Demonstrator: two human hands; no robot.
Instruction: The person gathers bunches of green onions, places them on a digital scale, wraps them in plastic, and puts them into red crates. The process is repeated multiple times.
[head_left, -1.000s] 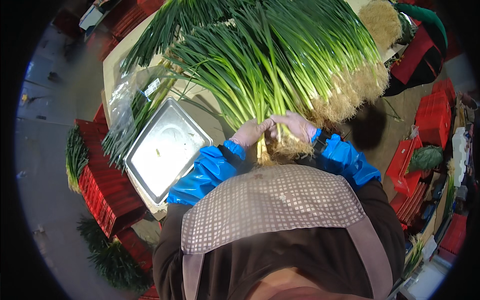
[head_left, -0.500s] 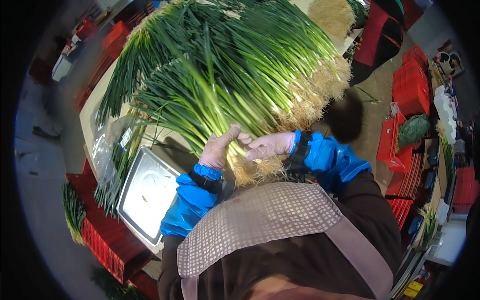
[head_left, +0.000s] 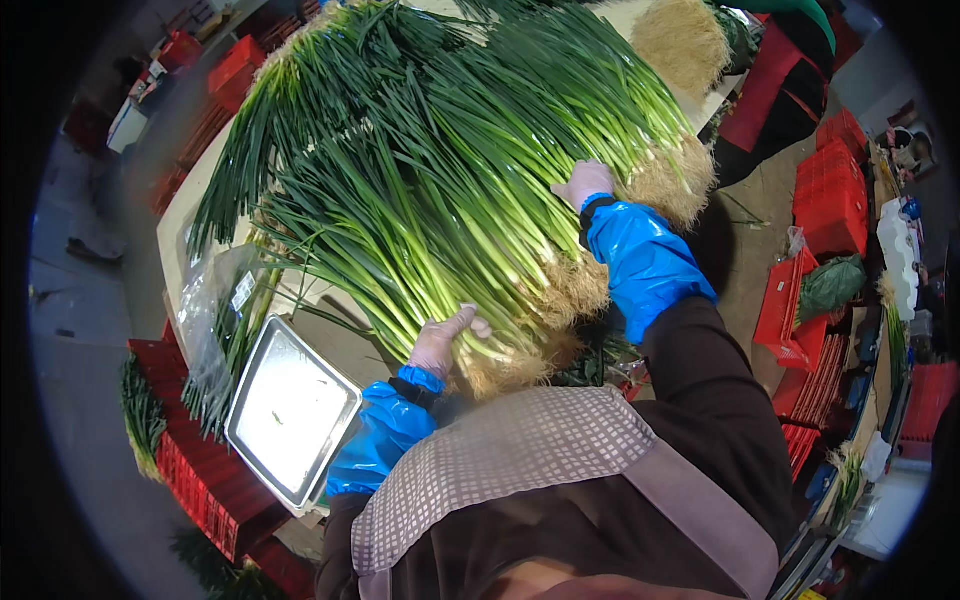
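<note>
A broad heap of green onions (head_left: 430,180) covers the table, dark leaves to the far left and pale, hairy roots toward me on the right. My left hand (head_left: 445,340), in a thin pale glove, is closed around stalks at the near edge, just above a root cluster (head_left: 495,370). Further off to the right, my right hand (head_left: 585,183) is closed on stalks of the heap, close to a thick mat of roots (head_left: 672,185); some of its fingers are hidden. Blue sleeve covers (head_left: 645,255) are on both forearms.
Left of my left arm sits a shiny metal tray (head_left: 285,415) with a green scrap in it. Beside it are a clear plastic bag (head_left: 215,320) and stacked red crates (head_left: 215,470). More red crates (head_left: 832,205) stand at right. Another person's dark and red clothing (head_left: 765,110) is at far right.
My right hand has left the near bunch and moved away and right onto the heap. The left hand has stayed on the near stalks, which now lie lower against the heap.
</note>
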